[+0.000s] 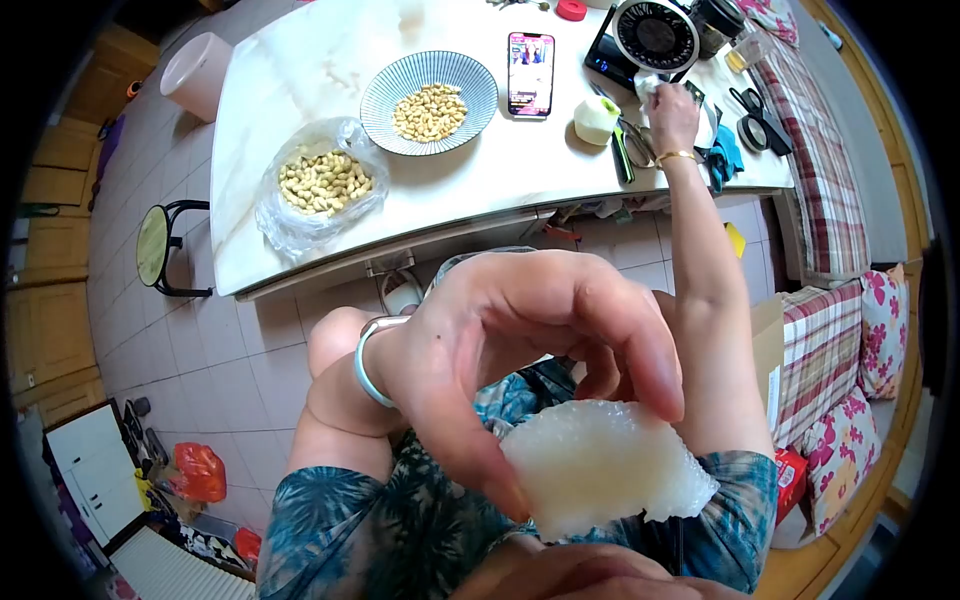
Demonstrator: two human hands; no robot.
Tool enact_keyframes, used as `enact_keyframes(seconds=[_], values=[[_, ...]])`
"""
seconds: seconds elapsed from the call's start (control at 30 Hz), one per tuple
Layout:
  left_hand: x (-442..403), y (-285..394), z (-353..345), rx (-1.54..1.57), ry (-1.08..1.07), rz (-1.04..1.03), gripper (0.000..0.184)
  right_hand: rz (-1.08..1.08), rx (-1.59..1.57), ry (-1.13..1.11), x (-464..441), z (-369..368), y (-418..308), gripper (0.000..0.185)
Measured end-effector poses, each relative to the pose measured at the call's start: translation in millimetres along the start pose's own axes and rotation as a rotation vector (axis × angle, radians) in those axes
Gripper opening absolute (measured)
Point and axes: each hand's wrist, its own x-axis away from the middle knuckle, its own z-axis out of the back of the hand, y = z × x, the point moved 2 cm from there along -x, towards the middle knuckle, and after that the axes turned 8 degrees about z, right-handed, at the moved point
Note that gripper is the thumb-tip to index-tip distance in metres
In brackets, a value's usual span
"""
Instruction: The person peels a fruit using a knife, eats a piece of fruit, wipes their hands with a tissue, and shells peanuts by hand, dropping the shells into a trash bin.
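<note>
Close to the camera, my left hand (540, 330) grips a pale, translucent, wet-looking chunk of food (605, 470) between thumb and fingers. My right hand (672, 120) reaches over the right part of the table (440, 205), its fingers at a small white crumpled item (648, 86); whether they hold it is hard to tell. Left of that hand are a peeled pale green fruit (596, 120) and a green-and-black tool (622, 155). A striped bowl (475, 125) holds shelled nuts, and a clear plastic bag (290, 225) beside it holds nuts in shells.
A lit phone (531, 75) lies right of the bowl. A black device with a round dial (655, 35), black tape (755, 132) and a blue cloth (724, 158) are at the right. A pink bin (197, 75) and a stool (153, 247) stand left of the table.
</note>
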Motion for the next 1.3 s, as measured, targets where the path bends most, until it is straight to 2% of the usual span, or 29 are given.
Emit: enact_keyframes(seconds=[0.07, 0.1, 0.17, 0.23, 0.27, 0.33, 0.4, 0.43, 0.5, 0.63, 0.77, 0.9, 1.03, 1.07, 1.1, 1.17, 1.2, 1.23, 1.3], values=[[1, 1, -1, -0.02, -0.013, -0.004, 0.037, -0.192, -0.159, 0.177, -2, 8, 4, 0.019], [1, 0, -2, 0.007, -0.001, -0.008, 0.039, -0.35, -0.221, 0.136, -3, 28, -5, 0.016], [2, -1, -2, 0.034, 0.009, -0.012, 0.04, -0.453, -0.63, 0.348, 4, 56, -19, 0.011], [2, -3, -1, 0.059, -0.048, -0.026, 0.044, -0.656, -1.172, 0.453, 16, 81, -47, 0.012], [2, -4, -1, 0.069, -0.066, -0.029, 0.045, -0.636, -1.199, 0.441, 25, 95, -64, 0.012], [0, -3, 2, 0.084, -0.123, -0.009, 0.05, -0.749, -1.404, 0.348, 47, 122, -115, 0.014], [-3, -7, 6, 0.087, -0.178, -0.031, 0.055, -0.686, -1.418, 0.066, 87, 111, -149, 0.026], [-3, -7, 7, 0.086, -0.194, -0.045, 0.057, -0.628, -1.505, 0.109, 97, 99, -173, 0.028], [-3, -7, 9, 0.059, -0.209, -0.044, 0.058, -0.508, -1.527, -0.143, 107, 99, -200, 0.023], [-3, 0, 7, -0.005, -0.21, 0.002, 0.055, -0.343, -1.468, -0.29, 95, 117, -227, 0.013], [-6, 1, 0, -0.073, -0.319, -0.009, 0.05, -0.28, -1.28, -0.392, 91, 127, -224, 0.012], [-6, -8, -15, -0.017, -0.283, -0.258, 0.056, -0.293, -1.283, -0.354, 90, 139, -224, 0.018], [2, -8, -8, 0.012, -0.425, 0.001, 0.052, -0.354, -1.427, -0.243, 92, 122, -216, 0.022], [3, -8, -6, 0.014, -0.445, 0.033, 0.051, -0.395, -1.457, -0.273, 93, 118, -211, 0.024], [4, -9, -3, 0.015, -0.464, 0.065, 0.051, -0.406, -1.474, -0.252, 88, 119, -207, 0.018], [1, -13, 18, -0.207, -0.06, -0.052, 0.054, -0.506, -1.514, -0.147, 83, 129, -200, 0.014], [1, -18, 30, -0.307, 0.135, -0.1, 0.055, -0.474, -1.412, -0.071, 85, 117, -192, 0.015], [2, -30, 50, -0.424, 0.31, -0.16, 0.056, -0.307, -1.315, 0.096, 79, 141, -188, 0.016], [9, -54, 89, -0.707, 0.695, -0.222, 0.059, -0.128, -1.013, 0.251, 71, 154, -182, 0.019]])
